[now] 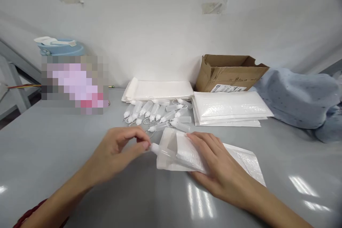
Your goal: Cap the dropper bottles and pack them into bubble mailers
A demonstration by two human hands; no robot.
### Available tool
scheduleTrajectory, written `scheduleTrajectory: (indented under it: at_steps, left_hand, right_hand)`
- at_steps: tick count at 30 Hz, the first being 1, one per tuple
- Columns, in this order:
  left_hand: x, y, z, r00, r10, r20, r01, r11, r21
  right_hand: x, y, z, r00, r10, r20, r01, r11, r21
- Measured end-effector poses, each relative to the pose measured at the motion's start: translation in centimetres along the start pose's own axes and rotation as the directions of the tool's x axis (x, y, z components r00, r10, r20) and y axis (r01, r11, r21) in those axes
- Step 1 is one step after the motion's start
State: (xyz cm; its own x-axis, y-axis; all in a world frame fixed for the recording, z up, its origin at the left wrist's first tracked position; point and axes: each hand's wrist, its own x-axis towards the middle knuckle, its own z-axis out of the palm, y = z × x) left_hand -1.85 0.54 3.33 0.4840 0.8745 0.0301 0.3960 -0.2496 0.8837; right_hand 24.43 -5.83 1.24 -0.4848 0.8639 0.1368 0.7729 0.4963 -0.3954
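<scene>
My left hand (114, 155) pinches the tip of a small clear squeeze bottle (155, 148) with a white cap. The bottle's body lies inside the mouth of a white bubble mailer (189, 151), seen through its thin flap. My right hand (217, 165) is closed around the mailer, fingers on top and thumb below. Just beyond the hands, several similar squeeze bottles (154, 112) lie in a loose group, their caps mostly facing me. Partly under my right forearm is another white mailer (245, 158), flat on the table.
A stack of flat white mailers (160, 89) lies against the wall. Puffier mailers (232, 105) are piled in front of an open cardboard box (232, 73). Bluish fabric (296, 96) is bunched at right. At left stand a blue-lidded container (61, 47) and a blurred-out object (74, 82).
</scene>
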Motion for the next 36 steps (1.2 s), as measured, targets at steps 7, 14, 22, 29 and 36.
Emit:
scheduleTrajectory:
  at_steps: [7, 14, 22, 29, 36]
  left_hand:
    - [-0.3, 1.0, 3.2, 0.91, 0.042, 0.412, -0.062, 0.997, 0.035]
    - [-0.3, 1.0, 2.5, 0.912, 0.1, 0.398, -0.073, 0.994, -0.081]
    - [-0.6, 1.7, 4.4, 0.814, 0.182, 0.551, -0.261, 0.963, 0.068]
    - [-0.6, 0.7, 2.8, 0.992, -0.014, 0.121, -0.011, 0.98, 0.201]
    - [0.4, -0.5, 3.2, 0.916, -0.389, 0.101, 0.396, 0.916, -0.063]
  right_hand:
    - [-0.1, -0.9, 0.5, 0.994, -0.103, -0.049, 0.105, 0.994, 0.043]
    - [-0.3, -1.4, 0.3, 0.981, -0.189, -0.045, 0.193, 0.974, 0.117]
    - [-0.6, -1.4, 1.1, 0.984, -0.178, 0.01, 0.176, 0.978, 0.108]
    - [-0.5, -0.7, 0.3, 0.988, -0.149, -0.038, 0.148, 0.989, -0.012]
    - [-0.6, -0.4, 0.7, 0.984, -0.179, 0.001, 0.177, 0.971, -0.162]
